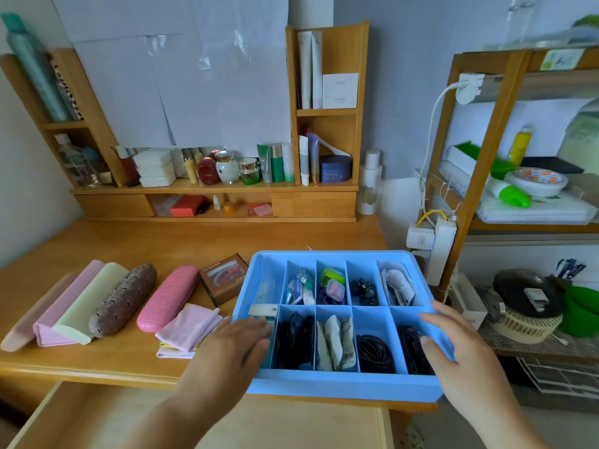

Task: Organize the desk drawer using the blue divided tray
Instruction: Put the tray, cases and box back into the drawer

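The blue divided tray (343, 385) sits on the desk's front right corner, its compartments filled with small items: dark bead bracelets, white packets, tubes, small cases. My left hand (231, 346) lies flat with straight fingers over the tray's left edge. At the tray's right edge, my right hand (453, 346) rests with fingers spread. Below the desk edge the open wooden drawer (97, 413) shows its bare bottom.
Left of the tray on the desk (181, 244) lie several glasses cases, among them a pink case (168, 298) and a brown one (124, 299), plus folded cloths (189, 332) and a brown box (223, 278). Cosmetics shelf behind; wooden rack and power strip (440, 251) to the right.
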Motion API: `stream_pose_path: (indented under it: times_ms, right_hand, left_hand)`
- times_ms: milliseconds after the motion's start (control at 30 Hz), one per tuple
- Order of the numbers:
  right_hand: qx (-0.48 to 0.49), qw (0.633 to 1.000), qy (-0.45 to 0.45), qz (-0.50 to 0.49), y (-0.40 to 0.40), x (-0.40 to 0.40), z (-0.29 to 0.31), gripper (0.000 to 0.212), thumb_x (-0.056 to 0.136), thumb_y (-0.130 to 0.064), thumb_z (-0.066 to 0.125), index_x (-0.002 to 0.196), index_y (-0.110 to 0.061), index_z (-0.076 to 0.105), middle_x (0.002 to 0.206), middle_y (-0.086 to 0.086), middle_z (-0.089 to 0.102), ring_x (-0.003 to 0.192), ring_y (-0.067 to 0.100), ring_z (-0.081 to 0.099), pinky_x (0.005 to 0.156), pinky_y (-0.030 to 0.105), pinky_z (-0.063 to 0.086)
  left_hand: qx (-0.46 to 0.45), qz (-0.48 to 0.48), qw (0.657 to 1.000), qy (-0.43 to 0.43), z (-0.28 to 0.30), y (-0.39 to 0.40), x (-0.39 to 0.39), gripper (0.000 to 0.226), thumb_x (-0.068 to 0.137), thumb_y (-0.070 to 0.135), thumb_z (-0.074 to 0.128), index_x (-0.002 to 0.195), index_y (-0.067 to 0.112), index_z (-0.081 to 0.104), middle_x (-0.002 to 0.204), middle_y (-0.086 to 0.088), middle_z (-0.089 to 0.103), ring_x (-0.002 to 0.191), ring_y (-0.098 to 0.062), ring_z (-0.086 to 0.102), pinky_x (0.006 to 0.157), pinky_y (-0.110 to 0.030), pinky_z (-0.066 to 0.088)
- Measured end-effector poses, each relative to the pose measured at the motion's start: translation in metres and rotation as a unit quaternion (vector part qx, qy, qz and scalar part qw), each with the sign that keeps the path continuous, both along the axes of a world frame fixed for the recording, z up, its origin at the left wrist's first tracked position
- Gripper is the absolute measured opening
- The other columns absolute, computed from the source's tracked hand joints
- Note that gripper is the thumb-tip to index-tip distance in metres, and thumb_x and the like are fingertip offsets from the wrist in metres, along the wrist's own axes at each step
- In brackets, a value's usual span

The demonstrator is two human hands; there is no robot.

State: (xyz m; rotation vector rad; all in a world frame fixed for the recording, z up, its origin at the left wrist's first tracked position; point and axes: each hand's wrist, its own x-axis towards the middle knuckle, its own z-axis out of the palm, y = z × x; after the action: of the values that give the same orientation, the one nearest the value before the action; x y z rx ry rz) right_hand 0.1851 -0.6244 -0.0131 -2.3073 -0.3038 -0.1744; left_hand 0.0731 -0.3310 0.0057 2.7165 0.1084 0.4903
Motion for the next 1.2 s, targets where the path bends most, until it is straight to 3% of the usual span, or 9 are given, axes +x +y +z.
stream_pose_path:
  times_ms: [133,233,333,533,767,833,900,967,1200]
  right_hand:
    - [-0.018,0.999,0.019,0.021,0.005,0.0,-0.003,0.041,0.095,-0.02,0.048,0.134,-0.032,0.047,0.149,-0.025,0.025,0.137,0.001,0.026,0.106,0.029,0.032]
    - [0.005,0.999,0.019,0.032,0.003,0.001,-0.005,0.04,0.095,-0.017,0.048,0.132,-0.033,0.049,0.148,-0.025,0.027,0.137,0.0,0.025,0.107,0.029,0.03]
    - [0.019,0.999,0.002,0.034,0.002,0.002,-0.008,0.036,0.094,-0.013,0.049,0.126,-0.029,0.056,0.144,-0.024,0.031,0.135,-0.001,0.027,0.105,0.026,0.028]
    - [0.008,0.999,-0.024,0.034,0.002,0.002,-0.011,0.035,0.093,-0.012,0.05,0.123,-0.026,0.059,0.146,-0.018,0.034,0.136,0.005,0.028,0.104,0.021,0.023]
    - [0.02,0.999,-0.038,0.03,0.002,0.002,-0.013,0.034,0.093,-0.011,0.051,0.123,-0.024,0.061,0.144,-0.013,0.039,0.135,0.007,0.03,0.107,0.021,0.019]
    - [0.031,0.998,-0.044,0.029,0.002,0.002,-0.013,0.032,0.093,-0.011,0.052,0.121,-0.022,0.062,0.142,-0.011,0.042,0.133,0.006,0.032,0.107,0.021,0.019]
    - [0.039,0.998,-0.05,0.026,0.003,0.002,-0.013,0.031,0.092,-0.011,0.053,0.12,-0.02,0.064,0.14,-0.01,0.044,0.13,0.005,0.033,0.107,0.023,0.021]
    - [0.046,0.997,-0.05,0.026,0.003,0.002,-0.013,0.029,0.092,-0.012,0.054,0.118,-0.02,0.065,0.14,-0.01,0.044,0.131,0.007,0.034,0.108,0.026,0.024]
    - [0.042,0.998,-0.037,0.028,0.004,0.002,-0.014,0.029,0.093,-0.015,0.052,0.118,-0.026,0.063,0.141,-0.015,0.041,0.134,0.008,0.032,0.11,0.031,0.027]
  left_hand:
    - [0.159,-0.038,0.979,0.118,0.001,-0.002,0.008,0.066,0.089,0.054,0.0,0.145,0.035,0.031,0.152,0.02,0.024,0.141,0.005,0.015,0.114,-0.025,-0.011]
    - [0.159,-0.001,0.981,0.109,0.016,-0.01,0.007,0.061,0.089,0.051,0.017,0.136,0.028,0.049,0.143,0.012,0.045,0.132,-0.005,0.041,0.118,-0.029,0.011]
    - [0.149,-0.002,0.989,0.018,0.014,-0.015,0.002,0.043,0.088,0.041,0.035,0.094,0.019,0.072,0.098,0.004,0.069,0.086,-0.022,0.065,0.094,-0.035,0.042]
    - [0.112,0.013,0.994,0.01,0.013,-0.008,0.002,0.035,0.084,0.039,0.041,0.065,0.024,0.066,0.064,0.012,0.063,0.061,-0.017,0.06,0.058,-0.019,0.041]
    - [-0.021,-0.075,0.996,-0.039,0.022,-0.064,0.034,0.011,0.084,0.024,0.057,0.082,0.025,0.068,0.08,0.017,0.065,0.076,-0.002,0.056,0.072,-0.02,0.046]
    - [0.019,-0.142,0.989,0.022,0.02,-0.092,0.045,0.028,0.09,0.041,0.044,0.087,0.026,0.068,0.086,0.013,0.066,0.084,-0.004,0.056,0.089,-0.025,0.044]
    - [0.118,-0.181,0.973,0.076,0.017,-0.115,0.057,0.053,0.091,0.054,0.023,0.09,0.024,0.067,0.094,0.01,0.066,0.102,-0.006,0.053,0.112,-0.032,0.023]
    - [0.201,-0.195,0.952,0.121,0.014,-0.129,0.066,0.073,0.089,0.06,0.009,0.084,0.016,0.067,0.089,0.004,0.066,0.116,-0.01,0.047,0.118,-0.037,0.003]
    - [0.157,-0.226,0.948,0.163,0.005,-0.138,0.066,0.062,0.093,0.059,0.032,0.066,0.008,0.054,0.06,-0.002,0.051,0.058,-0.017,0.043,0.105,-0.033,0.031]
